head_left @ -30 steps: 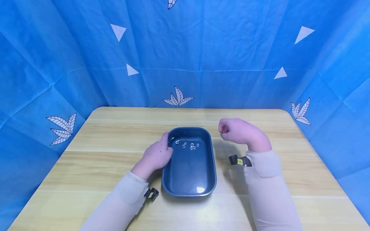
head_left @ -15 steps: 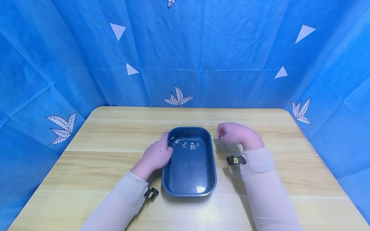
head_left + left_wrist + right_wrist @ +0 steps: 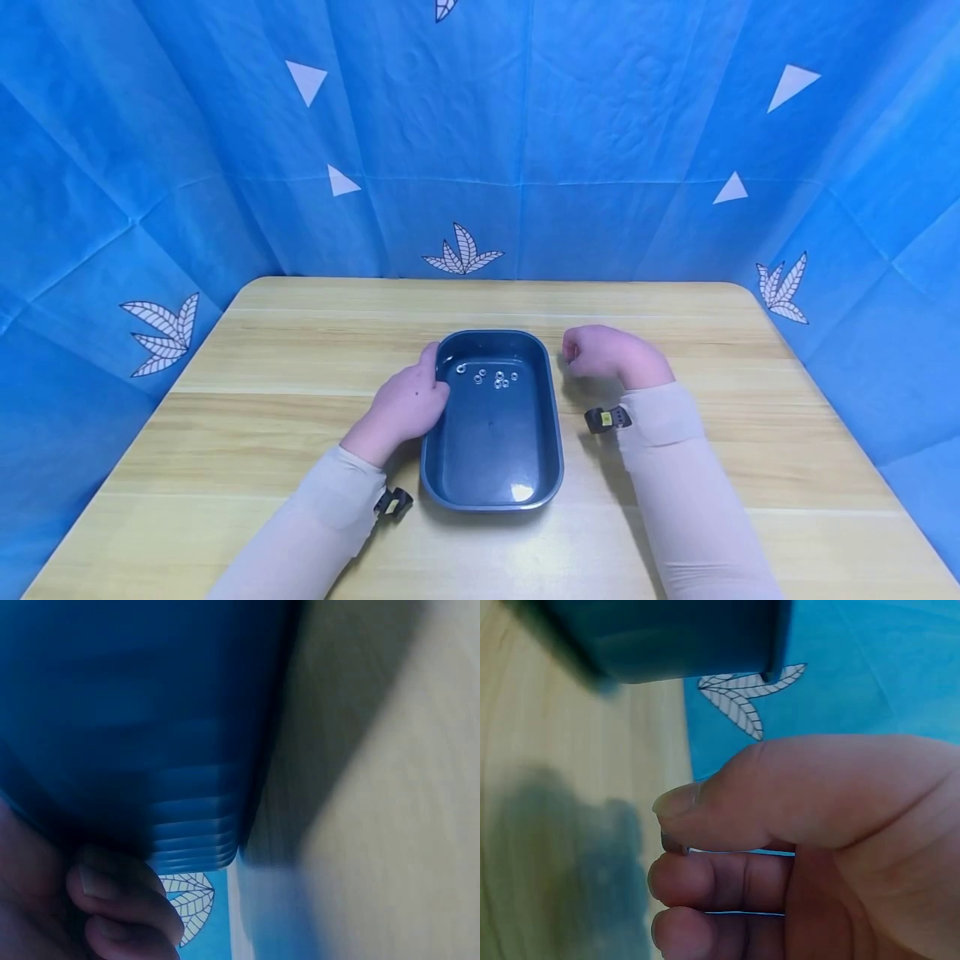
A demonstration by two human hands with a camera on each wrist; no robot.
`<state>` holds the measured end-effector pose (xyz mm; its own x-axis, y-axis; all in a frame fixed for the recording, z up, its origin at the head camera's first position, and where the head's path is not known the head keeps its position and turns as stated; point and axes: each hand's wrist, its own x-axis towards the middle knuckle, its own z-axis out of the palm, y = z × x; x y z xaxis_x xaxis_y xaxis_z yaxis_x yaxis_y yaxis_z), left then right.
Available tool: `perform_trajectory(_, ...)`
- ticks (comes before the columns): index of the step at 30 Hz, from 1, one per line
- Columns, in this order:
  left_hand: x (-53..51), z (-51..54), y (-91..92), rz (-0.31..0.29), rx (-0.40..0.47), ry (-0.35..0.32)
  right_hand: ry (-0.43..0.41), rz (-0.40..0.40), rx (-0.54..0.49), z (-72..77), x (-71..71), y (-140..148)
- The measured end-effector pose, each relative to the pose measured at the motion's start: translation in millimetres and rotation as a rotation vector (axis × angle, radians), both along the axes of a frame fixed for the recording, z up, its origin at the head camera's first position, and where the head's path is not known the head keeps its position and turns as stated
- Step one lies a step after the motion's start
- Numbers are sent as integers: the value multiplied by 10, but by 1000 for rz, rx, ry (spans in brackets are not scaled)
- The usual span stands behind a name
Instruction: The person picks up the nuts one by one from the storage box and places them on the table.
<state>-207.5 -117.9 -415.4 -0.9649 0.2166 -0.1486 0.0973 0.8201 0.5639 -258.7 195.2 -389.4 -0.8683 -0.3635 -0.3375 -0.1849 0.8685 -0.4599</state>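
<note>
My left hand [image 3: 405, 405] grips the left wall of a dark blue rectangular tray [image 3: 491, 458]. In the left wrist view, its curled fingers [image 3: 124, 896] lie against the tray's outer side. Several small silver nuts [image 3: 499, 377] are scattered on the tray's floor towards the far end. Just right of the tray's far right corner, my right hand [image 3: 607, 355] is held above the table, apart from the rim. Between its thumb and forefinger it pinches a small metal nut [image 3: 674, 844], mostly covered by the fingertips in the right wrist view.
The tray stands on a light wood-grain table [image 3: 300, 367]. A blue curtain [image 3: 450, 125] with white leaf and triangle prints hangs behind the table and at both sides. Black wrist cameras stick out from the left sleeve [image 3: 322, 508] and the right sleeve [image 3: 675, 467].
My right hand has come slightly lower and towards the tray's right side, still pinching the nut. The left hand, the tray and the nuts inside it stay where they were.
</note>
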Motion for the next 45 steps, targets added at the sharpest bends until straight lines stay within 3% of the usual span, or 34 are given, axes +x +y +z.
perform_trajectory(9, -2, -3, -3, 0, 1, -6, -19, 23, 35, -127, -60, -18)
perform_trajectory(45, 6, 15, 0, -4, 11, -23, 0, 34, 62, -213, -102, -76)
